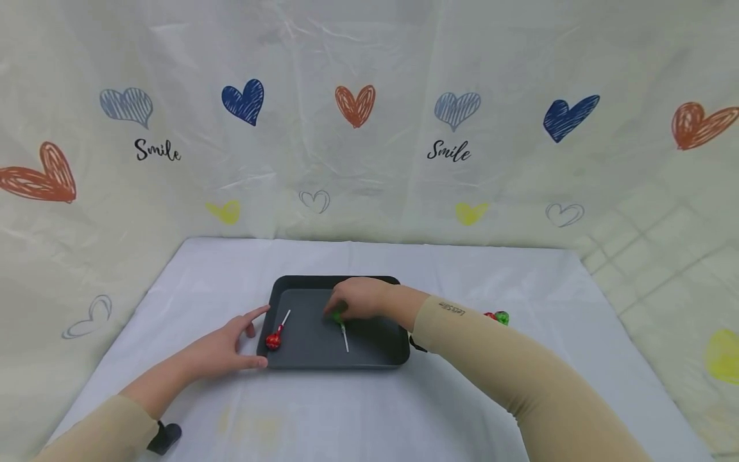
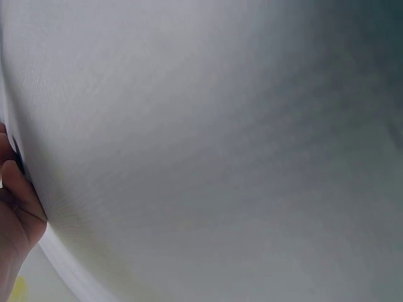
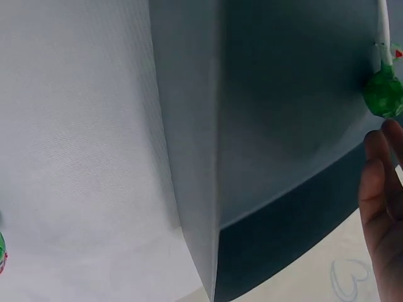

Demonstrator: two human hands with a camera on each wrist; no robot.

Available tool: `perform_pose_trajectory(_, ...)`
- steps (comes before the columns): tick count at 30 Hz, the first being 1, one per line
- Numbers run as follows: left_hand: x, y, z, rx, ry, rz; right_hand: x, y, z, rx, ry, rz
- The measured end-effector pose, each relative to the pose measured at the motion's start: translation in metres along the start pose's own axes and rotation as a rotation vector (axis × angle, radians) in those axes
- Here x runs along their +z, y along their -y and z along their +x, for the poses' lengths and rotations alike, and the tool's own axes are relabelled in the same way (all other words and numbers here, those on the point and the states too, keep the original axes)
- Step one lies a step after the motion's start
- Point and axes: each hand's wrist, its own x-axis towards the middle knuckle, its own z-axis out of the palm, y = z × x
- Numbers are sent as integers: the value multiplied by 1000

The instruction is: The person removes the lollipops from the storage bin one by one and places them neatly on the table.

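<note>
A dark grey rectangular tray (image 1: 312, 360) lies on the white-covered table. My left hand (image 1: 228, 346) is at its left side, index finger and thumb spread apart along the rim. Inside the tray near that side is a red lollipop (image 1: 274, 341), its white stick slanting away from me. My right hand (image 1: 360, 298) reaches over the tray to a green lollipop (image 1: 338, 317) whose stick points toward me. In the right wrist view the fingertips (image 3: 373, 141) are right at the green candy's edge, fairly straight. Only part of the left hand (image 2: 19, 211) shows in the left wrist view.
Red and green wrapped candies (image 1: 501, 317) lie on the table right of the tray, partly behind my right sleeve (image 1: 491, 346). White cloth (image 1: 450, 269) covers the table. Behind it hangs a pale curtain (image 1: 392, 192) printed with hearts.
</note>
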Motion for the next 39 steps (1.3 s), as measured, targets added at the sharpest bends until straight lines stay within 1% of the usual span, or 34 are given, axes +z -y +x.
perform_pose_trajectory(5, 0, -1, -1, 9, -1, -3, 1, -2, -1, 60, 1, 22)
perform_pose_trajectory(10, -1, -1, -1, 14, -2, -3, 4, -5, -1, 96, 2, 34)
perform_pose_trajectory(19, -2, -3, -2, 20, 0, 0, 5, -5, -3, 104, -3, 81)
perform_pose_trajectory(22, -2, -4, -3, 19, 1, 0, 5, -6, -4, 108, -11, 82)
perform_pose_trajectory(26, -2, -5, -3, 11, 1, 2, 1, -5, -7, 115, -27, 111)
perform_pose_trajectory(35, -2, -4, -3, 4, 3, 2, -10, -10, -20, 105, -89, 167)
perform_pose_trajectory(39, -1, -3, -2, 0, 5, 4, -13, -15, -29, 130, -113, 198)
